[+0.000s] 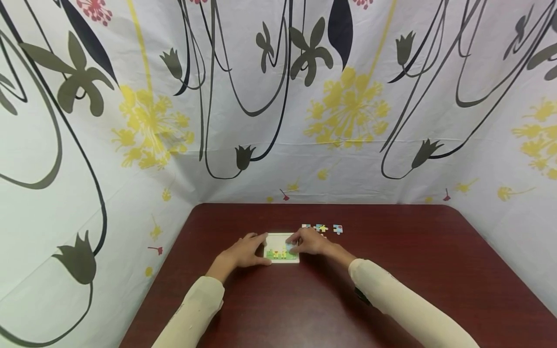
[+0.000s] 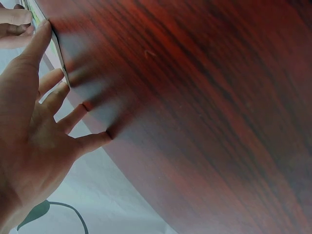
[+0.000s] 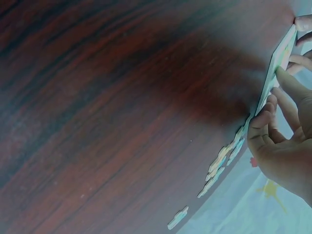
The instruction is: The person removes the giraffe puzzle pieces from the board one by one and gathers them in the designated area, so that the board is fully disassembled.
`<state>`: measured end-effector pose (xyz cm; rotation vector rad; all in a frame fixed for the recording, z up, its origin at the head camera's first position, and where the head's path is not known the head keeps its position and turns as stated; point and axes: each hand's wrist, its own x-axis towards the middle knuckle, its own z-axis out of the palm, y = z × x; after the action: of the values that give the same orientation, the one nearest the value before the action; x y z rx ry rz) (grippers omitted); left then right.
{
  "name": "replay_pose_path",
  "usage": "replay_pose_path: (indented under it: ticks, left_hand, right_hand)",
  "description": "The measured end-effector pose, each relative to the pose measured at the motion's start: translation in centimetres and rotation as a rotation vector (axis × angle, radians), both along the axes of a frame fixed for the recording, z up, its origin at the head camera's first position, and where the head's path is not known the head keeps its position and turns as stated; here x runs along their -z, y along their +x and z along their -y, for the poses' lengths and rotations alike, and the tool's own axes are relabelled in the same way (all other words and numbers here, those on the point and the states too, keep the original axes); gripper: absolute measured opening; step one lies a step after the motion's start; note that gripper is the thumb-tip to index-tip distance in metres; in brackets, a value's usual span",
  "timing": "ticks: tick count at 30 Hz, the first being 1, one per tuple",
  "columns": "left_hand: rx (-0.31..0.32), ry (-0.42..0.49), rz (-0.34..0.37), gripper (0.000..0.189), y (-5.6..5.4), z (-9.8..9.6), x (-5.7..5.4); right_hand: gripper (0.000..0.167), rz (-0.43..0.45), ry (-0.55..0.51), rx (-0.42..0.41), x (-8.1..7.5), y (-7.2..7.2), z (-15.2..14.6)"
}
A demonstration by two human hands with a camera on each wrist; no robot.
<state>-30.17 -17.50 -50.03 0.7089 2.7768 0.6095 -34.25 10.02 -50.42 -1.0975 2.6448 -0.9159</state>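
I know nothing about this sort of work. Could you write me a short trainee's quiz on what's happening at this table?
1. Which hand touches the left end of the puzzle tray?
2. In the head view, where do the loose pieces lie?
a) left of the puzzle tray
b) on the table, beyond the right hand
c) on top of the puzzle tray's near rim
3. True or false: the puzzle tray is completely filled with pieces.

Key: 1. The left hand. 2. b. 3. False; a pale, bare area shows in its far part.
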Motion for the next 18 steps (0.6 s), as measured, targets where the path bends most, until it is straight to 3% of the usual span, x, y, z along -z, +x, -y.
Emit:
replay_pose_path:
  ticks: [18]
  left_hand:
    - [0.003,0.015,-0.003,0.086,0.09,-0.16,-0.16]
  right_hand:
    - [0.023,-0.007,-0.041,0.003,0.27,0.13,-0.24]
